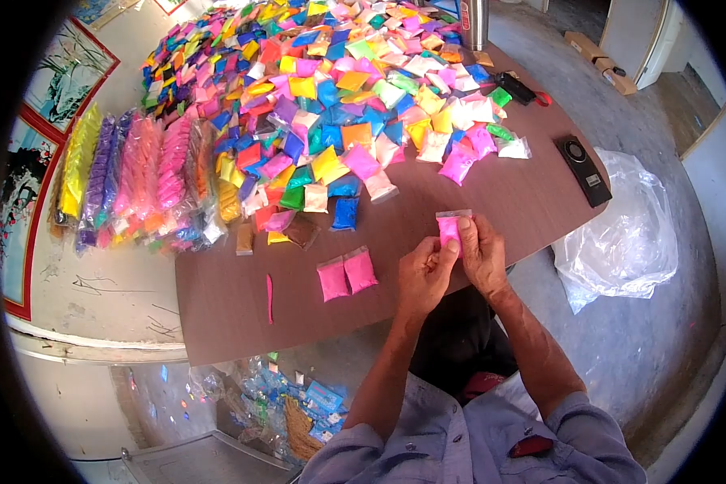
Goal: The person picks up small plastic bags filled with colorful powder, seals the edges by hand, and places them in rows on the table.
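Observation:
A small clear bag of pink clay point(449, 229) is pinched between both hands above the table's front edge. My left hand point(426, 273) grips its lower left side, with the thumb pressed on the front. My right hand point(483, 252) holds the right side, its thumb near the bag's top strip. The lower part of the bag is hidden behind my fingers. To the left, two more pink bags point(347, 274) lie side by side on the brown table point(298, 323). A thin pink plastic stick point(269, 299) rests further left.
A large heap of colourful small bags point(331, 89) covers the table's far part. Bundled long packs point(137, 177) stand at left. A black device point(582, 172) lies near the right edge, and a steel flask point(475, 24) stands behind. A clear plastic sack point(617, 234) is on the floor.

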A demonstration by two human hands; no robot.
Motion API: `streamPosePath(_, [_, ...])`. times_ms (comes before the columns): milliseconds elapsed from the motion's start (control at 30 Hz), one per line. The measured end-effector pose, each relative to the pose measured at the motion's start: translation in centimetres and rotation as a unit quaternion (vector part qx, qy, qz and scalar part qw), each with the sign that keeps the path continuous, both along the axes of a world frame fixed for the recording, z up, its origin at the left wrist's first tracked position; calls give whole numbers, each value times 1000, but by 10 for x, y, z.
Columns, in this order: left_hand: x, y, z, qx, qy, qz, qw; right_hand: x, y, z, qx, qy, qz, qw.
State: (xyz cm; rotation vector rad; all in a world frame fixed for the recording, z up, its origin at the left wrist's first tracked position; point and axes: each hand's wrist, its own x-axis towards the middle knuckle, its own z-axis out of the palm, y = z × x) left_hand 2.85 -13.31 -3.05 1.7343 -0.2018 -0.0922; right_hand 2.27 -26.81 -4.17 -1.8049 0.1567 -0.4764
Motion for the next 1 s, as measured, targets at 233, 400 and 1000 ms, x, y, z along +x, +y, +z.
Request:
streamPosePath(233, [2,2,-10,-50,-15,16,999,0,1,6,-6,-3,57,998])
streamPosePath(400, [-2,-9,9,-99,6,26,995,-1,0,-3,-1,-30,29,999])
streamPosePath(1000, [-91,52,6,-112,57,60,990,-100,56,-9,291,29,123,948])
